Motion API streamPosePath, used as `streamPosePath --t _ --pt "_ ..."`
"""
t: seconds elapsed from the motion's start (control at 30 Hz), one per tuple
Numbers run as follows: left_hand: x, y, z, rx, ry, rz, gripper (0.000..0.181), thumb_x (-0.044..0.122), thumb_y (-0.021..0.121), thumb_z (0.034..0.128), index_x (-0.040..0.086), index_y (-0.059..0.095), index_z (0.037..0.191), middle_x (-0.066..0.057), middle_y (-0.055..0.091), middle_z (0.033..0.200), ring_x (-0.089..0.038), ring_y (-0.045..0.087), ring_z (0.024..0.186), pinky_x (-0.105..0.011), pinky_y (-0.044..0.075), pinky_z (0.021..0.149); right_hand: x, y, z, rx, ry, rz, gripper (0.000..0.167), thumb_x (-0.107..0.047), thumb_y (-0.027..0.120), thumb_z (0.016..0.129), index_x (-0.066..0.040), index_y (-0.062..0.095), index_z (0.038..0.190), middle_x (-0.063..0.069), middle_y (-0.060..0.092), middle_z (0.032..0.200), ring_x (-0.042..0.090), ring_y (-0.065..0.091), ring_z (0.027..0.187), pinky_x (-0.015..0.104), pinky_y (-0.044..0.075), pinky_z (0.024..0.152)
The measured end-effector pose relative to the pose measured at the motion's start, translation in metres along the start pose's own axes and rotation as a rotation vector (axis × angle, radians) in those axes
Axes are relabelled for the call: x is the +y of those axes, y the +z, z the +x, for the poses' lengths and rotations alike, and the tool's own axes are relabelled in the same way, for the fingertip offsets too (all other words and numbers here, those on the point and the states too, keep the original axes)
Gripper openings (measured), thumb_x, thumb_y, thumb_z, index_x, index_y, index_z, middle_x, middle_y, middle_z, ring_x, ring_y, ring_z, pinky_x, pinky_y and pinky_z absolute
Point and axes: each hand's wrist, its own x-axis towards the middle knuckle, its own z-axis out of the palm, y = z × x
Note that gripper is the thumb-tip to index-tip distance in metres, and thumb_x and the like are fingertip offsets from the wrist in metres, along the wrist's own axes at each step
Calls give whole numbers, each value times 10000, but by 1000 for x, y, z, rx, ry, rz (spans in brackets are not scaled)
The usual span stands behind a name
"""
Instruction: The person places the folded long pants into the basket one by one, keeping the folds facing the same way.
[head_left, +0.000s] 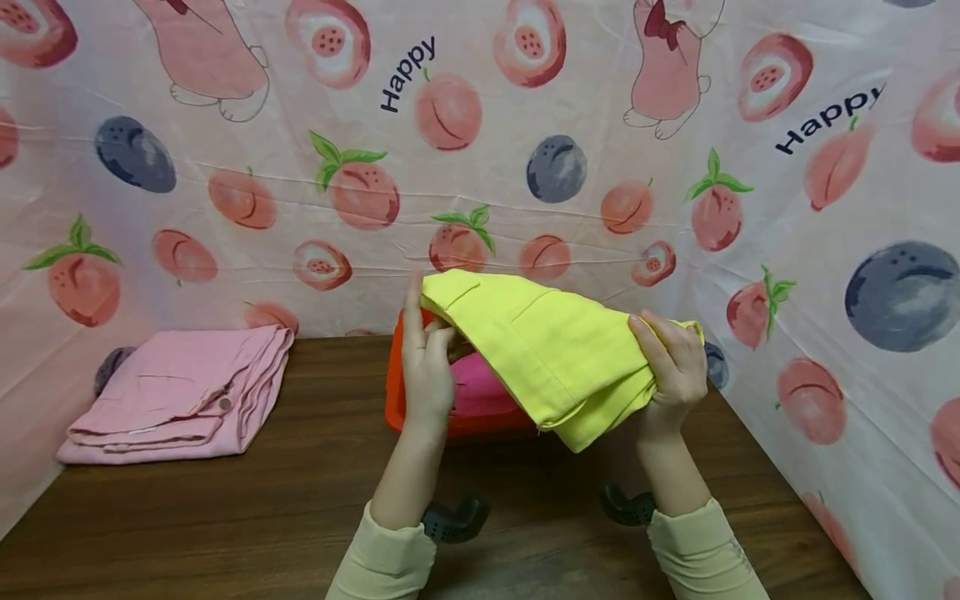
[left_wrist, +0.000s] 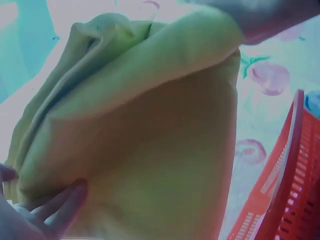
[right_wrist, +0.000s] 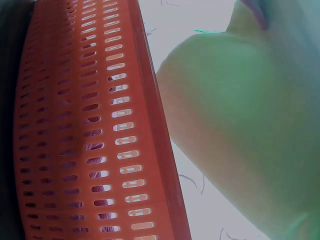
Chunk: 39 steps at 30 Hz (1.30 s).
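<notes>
A folded yellow garment [head_left: 555,342], with stitched seams showing, is held up at a tilt above the table between both hands. My left hand [head_left: 429,367] holds its left end, the index finger pointing up along the edge. In the left wrist view fingers [left_wrist: 67,202] pinch the garment's lower corner. At the other end my right hand [head_left: 675,367] grips the cloth, thumb and fingers on either side. Behind and below the garment stands a red slotted basket [head_left: 395,387], partly covered from view. Something bright pink [head_left: 480,387] lies inside it; its kind cannot be made out.
A folded pink garment [head_left: 180,387] with a metal button lies at the left of the brown wooden table [head_left: 315,500]. Fruit-printed cloth [head_left: 480,167] hangs behind and along both sides. The basket's wall [right_wrist: 90,120] stands close beside the right wrist.
</notes>
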Motion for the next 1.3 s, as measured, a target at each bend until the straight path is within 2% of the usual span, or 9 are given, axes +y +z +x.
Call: streamPosePath --t 0.1,0.23,0.33,0.43,0.53,0.63,0.87,1.07,1.3 --pt "-1 4 -2 -94 -21 -63 595 138 354 956 172 217 1534 -129 530 1239 -173 627 908 -311 545 746 -4 0 0 17 -14 -23 222 -114 571 915 -82 779 843 113 717 840 355 613 719 475 453 820" --pt "-8 10 -5 -167 -54 -24 593 238 484 967 167 279 1519 -62 288 1487 -197 467 1206 -321 472 920 -8 1 -2 19 -32 -48 247 -166 565 925 -93 782 832 108 719 845 350 615 728 537 437 848" --pt "-15 14 -6 -158 -96 -32 618 162 577 946 208 321 1506 -38 281 1495 -203 409 1259 -329 414 990 -14 2 -4 15 -41 -54 280 -208 555 938 -89 780 822 114 718 840 352 615 727 549 431 860" --pt "-20 15 -5 -131 -172 -90 686 74 626 912 265 327 1499 -38 302 1466 -217 461 1190 -313 455 936 -20 4 -7 18 -48 -58 304 -250 555 937 -89 775 803 119 715 824 355 609 718 566 423 869" --pt "-24 13 -3 -100 -244 -173 750 10 641 889 321 320 1491 -23 298 1453 -222 475 1169 -308 476 904 -25 7 -11 26 -61 -57 293 -250 570 927 -95 772 783 117 713 809 354 604 706 564 420 882" --pt "-26 11 -1 -66 -277 -275 787 -59 620 878 340 322 1487 -18 300 1451 -229 464 1184 -318 484 897 -28 9 -13 27 -72 -46 266 -205 585 921 -92 771 770 118 712 803 352 603 697 558 428 870" --pt "-26 8 2 -21 -218 -417 826 -163 569 851 309 347 1491 -64 348 1430 -230 460 1181 -315 492 887 -29 10 -17 19 -89 -24 257 -197 589 909 -81 768 767 117 715 814 348 612 698 561 437 835" --pt "-17 3 4 -4 -176 -461 837 -199 536 837 294 360 1490 -54 345 1443 -213 456 1175 -293 485 886 -24 10 -12 46 -122 12 243 -144 570 931 -32 741 800 126 710 804 348 620 690 505 457 844" --pt "-10 -5 8 18 -173 -474 838 -211 523 830 292 375 1484 -69 358 1417 -202 463 1143 -275 486 870 -13 7 -7 83 20 76 164 -84 548 968 40 656 956 191 663 948 323 617 858 393 472 867"
